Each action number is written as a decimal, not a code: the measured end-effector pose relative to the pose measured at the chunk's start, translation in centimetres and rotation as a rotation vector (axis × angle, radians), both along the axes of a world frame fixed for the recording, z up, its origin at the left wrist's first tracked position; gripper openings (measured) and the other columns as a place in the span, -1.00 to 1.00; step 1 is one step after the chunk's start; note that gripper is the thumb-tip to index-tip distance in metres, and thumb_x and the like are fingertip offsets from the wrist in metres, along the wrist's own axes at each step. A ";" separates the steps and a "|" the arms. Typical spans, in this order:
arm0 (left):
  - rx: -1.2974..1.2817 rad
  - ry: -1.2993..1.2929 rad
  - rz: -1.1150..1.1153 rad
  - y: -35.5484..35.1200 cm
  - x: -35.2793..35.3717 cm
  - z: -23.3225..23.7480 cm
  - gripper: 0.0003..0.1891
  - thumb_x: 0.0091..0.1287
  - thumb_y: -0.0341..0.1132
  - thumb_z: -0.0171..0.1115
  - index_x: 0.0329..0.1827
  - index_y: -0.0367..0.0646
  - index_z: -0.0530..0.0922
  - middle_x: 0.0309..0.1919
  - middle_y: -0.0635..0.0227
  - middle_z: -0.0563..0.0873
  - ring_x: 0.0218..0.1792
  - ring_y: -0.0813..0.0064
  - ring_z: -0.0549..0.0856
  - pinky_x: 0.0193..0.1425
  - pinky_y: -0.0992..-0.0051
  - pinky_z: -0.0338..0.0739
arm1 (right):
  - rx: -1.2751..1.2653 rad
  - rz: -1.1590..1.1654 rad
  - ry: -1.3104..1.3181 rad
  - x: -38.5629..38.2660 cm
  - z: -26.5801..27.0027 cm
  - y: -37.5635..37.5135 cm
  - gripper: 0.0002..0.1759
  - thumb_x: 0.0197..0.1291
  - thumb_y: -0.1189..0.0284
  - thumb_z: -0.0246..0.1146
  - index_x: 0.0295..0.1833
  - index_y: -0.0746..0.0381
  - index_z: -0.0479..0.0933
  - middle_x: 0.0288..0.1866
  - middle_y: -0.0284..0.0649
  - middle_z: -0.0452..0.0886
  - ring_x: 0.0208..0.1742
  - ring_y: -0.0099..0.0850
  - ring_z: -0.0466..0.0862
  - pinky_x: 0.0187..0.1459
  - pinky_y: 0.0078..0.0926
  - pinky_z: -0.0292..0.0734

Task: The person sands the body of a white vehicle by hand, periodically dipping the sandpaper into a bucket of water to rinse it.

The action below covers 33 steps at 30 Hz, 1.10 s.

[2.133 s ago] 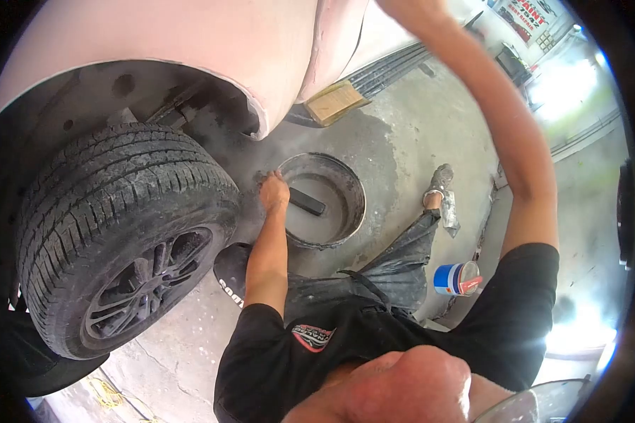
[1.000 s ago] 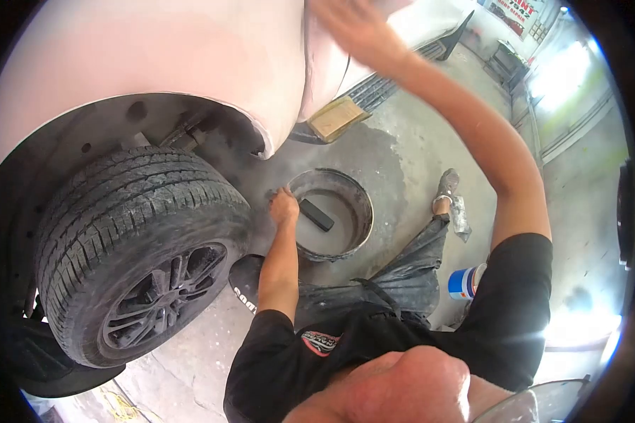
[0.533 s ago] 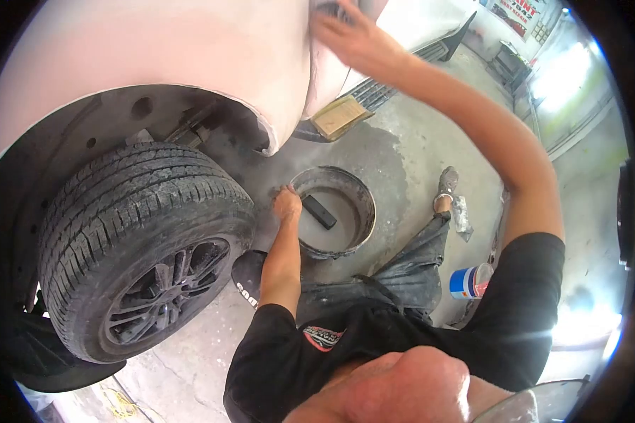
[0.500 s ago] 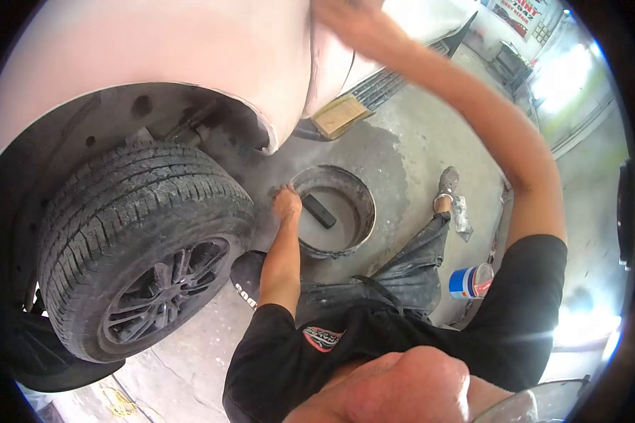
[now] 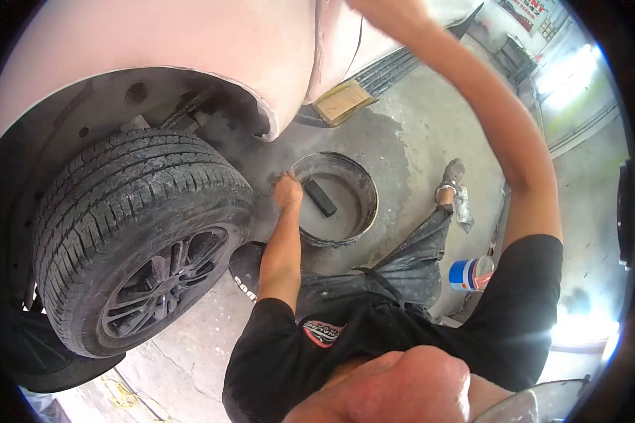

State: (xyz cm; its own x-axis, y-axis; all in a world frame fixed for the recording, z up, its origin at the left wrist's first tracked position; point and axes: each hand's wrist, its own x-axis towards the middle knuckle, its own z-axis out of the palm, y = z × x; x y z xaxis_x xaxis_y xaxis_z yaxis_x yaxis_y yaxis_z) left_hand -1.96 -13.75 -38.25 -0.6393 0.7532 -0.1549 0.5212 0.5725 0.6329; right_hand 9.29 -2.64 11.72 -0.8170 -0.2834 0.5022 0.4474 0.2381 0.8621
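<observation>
Beside the wheel (image 5: pixel 144 240), in the head view, the person's left hand (image 5: pixel 287 190) is closed, its fingers curled on the rim of a round, dark-walled basin (image 5: pixel 365 176); the basin stands on the concrete floor (image 5: pixel 423 113), just below the pale pink car panel (image 5: pixel 190 35) as the picture lies, and holds cloudy grey liquid; a dark rectangular block (image 5: pixel 321 198) lies inside it, slantwise, on the side nearer the left hand and apart from the fingers.

At the top edge, the right hand (image 5: pixel 395 11) reaches over the car body, blurred and partly cut off by the frame; whether it is open or closed, holds something or touches the panel, I cannot tell; the right arm bends at the elbow, well to the right of the basin.

Between the basin and the car's lower edge, a brown rectangular packet (image 5: pixel 342 102) lies near the dark ribbed strips (image 5: pixel 395 70); a shoe (image 5: pixel 453 175) is on the floor to the right of the basin; nearer the right sleeve (image 5: pixel 522 296) is a blue-and-white can (image 5: pixel 463 275) with something reddish at its mouth; yellow cord (image 5: pixel 122 395) lies at lower left.
</observation>
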 end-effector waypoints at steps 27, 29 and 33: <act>0.081 0.070 0.019 0.5 0.0 -1.1 -0.56 0.64 -0.04 -0.05 0.05 -0.26 0.62 -0.03 -0.10 0.77 0.06 -0.12 0.74 0.17 0.05 0.62 | -0.167 0.074 -0.163 0.9 -2.7 3.6 -0.61 0.23 0.47 0.22 0.15 0.33 0.65 0.31 -0.09 0.58 0.41 -0.18 0.50 0.61 0.07 0.15; 0.070 0.028 -0.010 -0.2 0.0 0.3 -0.56 0.64 -0.04 -0.05 0.06 -0.26 0.62 -0.02 -0.10 0.77 0.07 -0.12 0.73 0.17 0.04 0.62 | 0.054 -0.041 -0.045 0.0 3.1 2.2 -0.60 0.23 0.50 0.21 0.17 0.36 0.65 0.36 -0.05 0.53 0.46 -0.17 0.45 0.55 0.09 0.20; 0.060 0.068 -0.002 0.2 -0.4 -0.5 -0.56 0.64 -0.04 -0.06 0.07 -0.26 0.62 -0.02 -0.10 0.76 0.08 -0.12 0.73 0.18 0.03 0.62 | 0.001 -0.048 0.018 -0.8 -1.3 2.2 -0.59 0.21 0.48 0.23 0.17 0.37 0.64 0.23 -0.01 0.61 0.37 -0.10 0.52 0.52 0.06 0.26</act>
State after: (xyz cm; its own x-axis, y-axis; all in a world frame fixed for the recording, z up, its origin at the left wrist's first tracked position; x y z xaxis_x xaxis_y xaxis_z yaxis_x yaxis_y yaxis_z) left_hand -2.33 -13.54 -38.76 -0.6454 0.7610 -0.0655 0.5653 0.5336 0.6290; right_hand 8.45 -0.48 10.38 -0.8207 -0.2444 0.5165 0.4734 0.2153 0.8541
